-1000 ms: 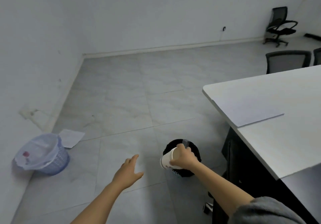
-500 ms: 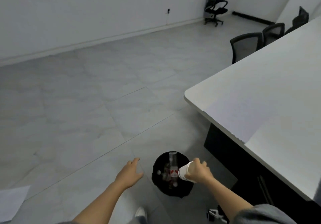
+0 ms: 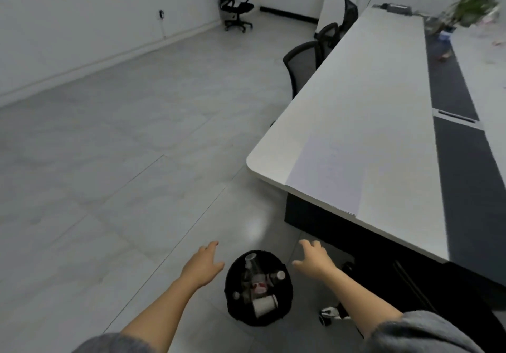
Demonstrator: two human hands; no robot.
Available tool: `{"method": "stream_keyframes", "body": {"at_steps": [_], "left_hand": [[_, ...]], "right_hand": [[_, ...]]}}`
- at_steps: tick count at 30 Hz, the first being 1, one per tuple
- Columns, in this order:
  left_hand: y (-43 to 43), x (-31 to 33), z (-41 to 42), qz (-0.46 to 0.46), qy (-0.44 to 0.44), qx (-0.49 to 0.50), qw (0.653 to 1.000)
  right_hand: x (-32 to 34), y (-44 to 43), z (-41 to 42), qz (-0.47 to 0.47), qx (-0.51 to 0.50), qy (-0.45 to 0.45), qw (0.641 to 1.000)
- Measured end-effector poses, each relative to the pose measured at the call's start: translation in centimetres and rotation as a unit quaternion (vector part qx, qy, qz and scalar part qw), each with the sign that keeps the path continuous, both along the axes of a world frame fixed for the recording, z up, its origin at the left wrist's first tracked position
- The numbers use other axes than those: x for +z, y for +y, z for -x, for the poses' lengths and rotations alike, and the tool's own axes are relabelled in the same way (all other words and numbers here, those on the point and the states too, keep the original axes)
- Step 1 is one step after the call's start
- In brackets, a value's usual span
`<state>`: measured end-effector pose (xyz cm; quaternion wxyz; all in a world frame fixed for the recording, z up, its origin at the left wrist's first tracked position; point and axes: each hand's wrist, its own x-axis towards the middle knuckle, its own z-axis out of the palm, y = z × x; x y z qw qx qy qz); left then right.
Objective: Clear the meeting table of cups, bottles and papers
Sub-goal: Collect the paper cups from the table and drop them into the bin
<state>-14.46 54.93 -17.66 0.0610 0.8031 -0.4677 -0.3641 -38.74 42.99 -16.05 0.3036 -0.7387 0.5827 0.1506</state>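
Note:
A black waste bin stands on the floor below me. Inside it lie a white paper cup on its side and clear plastic bottles. My left hand hovers just left of the bin, fingers spread and empty. My right hand hovers just right of it, also spread and empty. A white sheet of paper lies on the near corner of the long white meeting table.
Black office chairs are tucked along the table's left side, and another chair stands by the far wall. A potted plant and small items sit blurred at the table's far right. Grey tiled floor spreads to the left.
My right hand has let go of the paper cup, which now lies in the bin. Both hands have drawn apart to either side of the bin. The view has swung right along the table.

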Motion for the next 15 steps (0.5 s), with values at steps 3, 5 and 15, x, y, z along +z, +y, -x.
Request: {"method": "stream_keyframes", "body": {"at_steps": [3, 5, 15], "left_hand": [[-3.0, 0.8, 1.6, 0.018, 0.004, -0.049, 0.999], [-5.1, 1.6, 3.2, 0.039, 0.009, -0.088, 0.995], [-12.5, 5.1, 12.0, 0.148, 0.059, -0.232, 0.96]], "right_hand": [[1.9, 0.0, 1.4, 0.033, -0.027, -0.018, 0.999], [3.4, -0.1, 2.9, 0.061, -0.052, -0.03, 0.996], [9.9, 2.2, 13.8, 0.189, -0.216, -0.029, 0.958]]}}
